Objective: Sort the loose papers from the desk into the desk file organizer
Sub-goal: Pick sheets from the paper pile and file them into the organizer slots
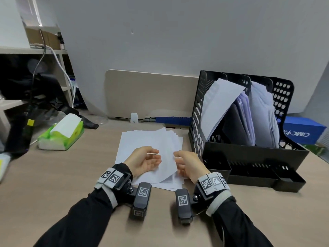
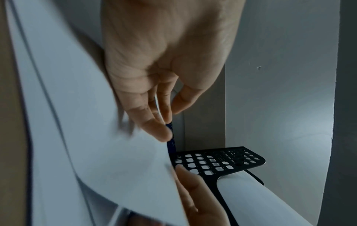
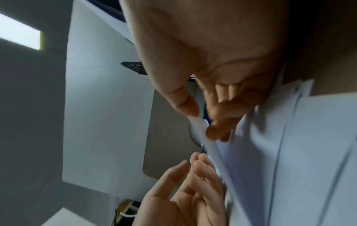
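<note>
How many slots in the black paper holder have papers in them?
3. In the organizer, the left slot holds a leaning sheet, the middle slot a stack, the right slot another. More slots may be hidden.

Far to the left of your hands a green tissue pack (image 1: pixel 61 135) lies on the surface (image 1: pixel 71 175), a white tissue sticking up from it. Beyond your hands a beige panel (image 1: pixel 151 93) stands against the wall, with a small white gadget (image 1: pixel 134 118) at its foot. Off to the right, a blue box (image 1: pixel 302 131) lies well behind your hands.
</note>
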### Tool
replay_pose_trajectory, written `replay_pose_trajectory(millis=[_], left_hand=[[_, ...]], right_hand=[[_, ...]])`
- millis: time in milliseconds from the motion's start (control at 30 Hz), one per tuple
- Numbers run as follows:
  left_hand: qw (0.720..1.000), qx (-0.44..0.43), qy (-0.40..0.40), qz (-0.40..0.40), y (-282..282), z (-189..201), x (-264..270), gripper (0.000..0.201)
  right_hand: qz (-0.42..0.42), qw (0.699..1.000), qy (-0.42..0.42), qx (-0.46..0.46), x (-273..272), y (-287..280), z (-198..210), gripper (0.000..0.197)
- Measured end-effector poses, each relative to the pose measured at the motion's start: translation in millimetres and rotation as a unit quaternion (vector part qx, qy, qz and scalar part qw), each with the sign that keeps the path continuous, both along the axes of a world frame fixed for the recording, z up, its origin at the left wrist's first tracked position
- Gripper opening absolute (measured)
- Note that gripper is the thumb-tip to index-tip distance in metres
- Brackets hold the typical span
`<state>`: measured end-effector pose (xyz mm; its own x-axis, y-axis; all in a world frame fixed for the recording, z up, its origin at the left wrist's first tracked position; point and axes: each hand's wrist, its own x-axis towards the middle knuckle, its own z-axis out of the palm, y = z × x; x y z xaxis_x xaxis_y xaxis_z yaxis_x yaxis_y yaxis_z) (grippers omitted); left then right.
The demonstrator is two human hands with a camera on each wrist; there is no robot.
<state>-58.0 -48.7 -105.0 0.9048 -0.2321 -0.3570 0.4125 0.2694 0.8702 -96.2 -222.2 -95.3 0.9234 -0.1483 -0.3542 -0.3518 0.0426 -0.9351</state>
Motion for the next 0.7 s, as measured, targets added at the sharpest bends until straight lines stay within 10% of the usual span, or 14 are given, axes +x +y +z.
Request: replay_pose_trajectory(millis=[167, 233, 467, 700], left_hand=[[0.996, 0.035, -0.037, -0.069, 1, -1, 2, 0.041], [0.996, 0.046, -0.044, -0.068, 1, -3, 2, 0.019], [0.999, 0.007, -0.032, 0.025, 17, -3, 7, 0.036], [0.999, 0.014, -0.037, 0.010, 18, -8, 14, 0.021]], right_hand=[[0.217, 0.970, -0.096, 0.056, -4, -2, -2, 0.032], [0.241, 0.964, -0.100, 0.053, -5, -3, -2, 0.032], [0.005, 0.990, -0.143, 0.000, 0, -6, 2, 0.024], [-0.026, 0.995, -0.088, 0.025, 4, -6, -1, 0.027]])
